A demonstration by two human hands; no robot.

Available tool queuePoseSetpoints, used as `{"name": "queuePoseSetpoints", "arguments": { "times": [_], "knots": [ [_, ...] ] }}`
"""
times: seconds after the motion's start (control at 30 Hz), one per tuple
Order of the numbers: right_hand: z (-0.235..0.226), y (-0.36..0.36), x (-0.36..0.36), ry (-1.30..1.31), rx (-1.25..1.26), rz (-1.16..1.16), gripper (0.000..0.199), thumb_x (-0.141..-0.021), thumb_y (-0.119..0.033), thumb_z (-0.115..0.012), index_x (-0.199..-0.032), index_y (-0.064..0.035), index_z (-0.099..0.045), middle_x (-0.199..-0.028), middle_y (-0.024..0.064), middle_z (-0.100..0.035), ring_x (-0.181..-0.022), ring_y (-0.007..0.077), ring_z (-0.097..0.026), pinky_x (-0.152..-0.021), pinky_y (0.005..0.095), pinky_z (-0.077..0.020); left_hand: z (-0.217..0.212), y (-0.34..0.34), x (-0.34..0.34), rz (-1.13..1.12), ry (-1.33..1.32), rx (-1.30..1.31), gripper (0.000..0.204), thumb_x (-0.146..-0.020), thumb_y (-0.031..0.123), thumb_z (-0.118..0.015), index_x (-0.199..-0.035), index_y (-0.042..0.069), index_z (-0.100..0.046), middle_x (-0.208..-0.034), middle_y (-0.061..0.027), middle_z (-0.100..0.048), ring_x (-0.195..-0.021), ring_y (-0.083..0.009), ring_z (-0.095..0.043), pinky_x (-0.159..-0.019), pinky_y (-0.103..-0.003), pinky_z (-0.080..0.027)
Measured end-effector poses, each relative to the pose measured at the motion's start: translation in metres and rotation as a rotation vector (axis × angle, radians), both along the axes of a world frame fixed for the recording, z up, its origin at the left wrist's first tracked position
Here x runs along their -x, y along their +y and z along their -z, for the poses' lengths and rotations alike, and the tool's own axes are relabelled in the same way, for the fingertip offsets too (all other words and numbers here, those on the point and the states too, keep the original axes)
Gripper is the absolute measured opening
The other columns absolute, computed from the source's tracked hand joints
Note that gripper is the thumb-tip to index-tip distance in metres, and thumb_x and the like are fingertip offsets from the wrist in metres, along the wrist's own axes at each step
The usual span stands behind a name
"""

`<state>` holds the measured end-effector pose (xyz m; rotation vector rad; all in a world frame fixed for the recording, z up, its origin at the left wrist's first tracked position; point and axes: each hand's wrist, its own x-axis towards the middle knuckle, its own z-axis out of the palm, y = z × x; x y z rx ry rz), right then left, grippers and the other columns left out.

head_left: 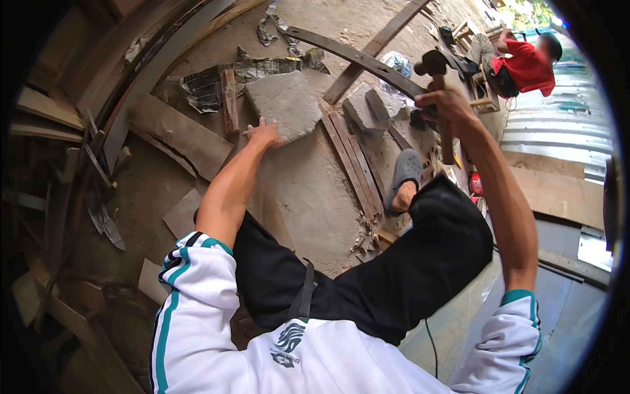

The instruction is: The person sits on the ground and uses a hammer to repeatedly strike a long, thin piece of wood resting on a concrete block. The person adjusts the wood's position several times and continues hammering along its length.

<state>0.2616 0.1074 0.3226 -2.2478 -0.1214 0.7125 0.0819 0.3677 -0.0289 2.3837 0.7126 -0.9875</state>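
Observation:
My right hand [447, 106] is raised and closed around a hammer [433, 64], head up and handle hanging down past the fist. A long, narrow flat strip with holes [357, 58] stretches from the upper middle to beside this hand; whether the fingers touch it, I cannot tell. At the near left edge of a rough grey concrete slab [286, 102], my left hand [264, 134] rests with its fingers apart. A smaller concrete block [367, 113] lies to the right, with a flat-bladed tool [379, 109] across it.
Wooden strips [348, 161] lie between the slab and my shoed foot [407, 172]. A wide board [177, 134] lies left, near stacked scrap wood [49, 108]. A wooden beam [377, 49] crosses the far ground. Another person in red [527, 67] sits at the upper right by corrugated sheeting [545, 125].

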Motion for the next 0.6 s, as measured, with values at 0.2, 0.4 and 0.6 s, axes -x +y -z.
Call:
{"name": "queuePoseSetpoints", "arguments": {
  "times": [0.2, 0.4, 0.6],
  "knots": [
    [0.021, 0.022, 0.010, 0.010, 0.033, -0.068, 0.019, -0.077, -0.004, -0.076, -0.091, -0.0004, -0.064, -0.083, 0.0072, -0.062, -0.075, 0.0186, -0.065, -0.062, 0.0306, -0.0576, -0.022, -0.012, 0.026, -0.030, -0.133, -0.047, 0.089, -0.087, 0.052, -0.063, -0.158, 0.033, -0.014, -0.166, -0.0079, -0.007, -0.152, -0.0360, -0.003, -0.119, -0.059, -0.011],
    [0.085, 0.081, 0.034, 0.214, -0.088, -0.129, 0.024, -0.079, -0.003, -0.076, -0.094, -0.0032, -0.058, -0.083, 0.0045, -0.060, -0.076, 0.0158, -0.064, -0.066, 0.0312, -0.0568, 0.019, -0.067, 0.111, -0.143, -0.267, -0.261, 0.102, -0.082, 0.053, -0.068, -0.159, 0.020, -0.009, -0.164, -0.0155, -0.007, -0.151, -0.0377, -0.005, -0.114, -0.068, -0.004],
    [0.125, 0.128, 0.048, 0.364, -0.169, -0.214, 0.021, -0.080, 0.000, -0.074, -0.092, -0.0006, -0.057, -0.085, 0.0085, -0.063, -0.078, 0.0189, -0.067, -0.065, 0.0310, -0.0583, 0.012, -0.162, 0.171, -0.276, 0.030, -0.196, 0.117, -0.076, 0.058, -0.073, -0.159, 0.019, 0.000, -0.162, -0.0206, 0.012, -0.149, -0.0438, 0.009, -0.104, -0.081, -0.006]
  ]
}}
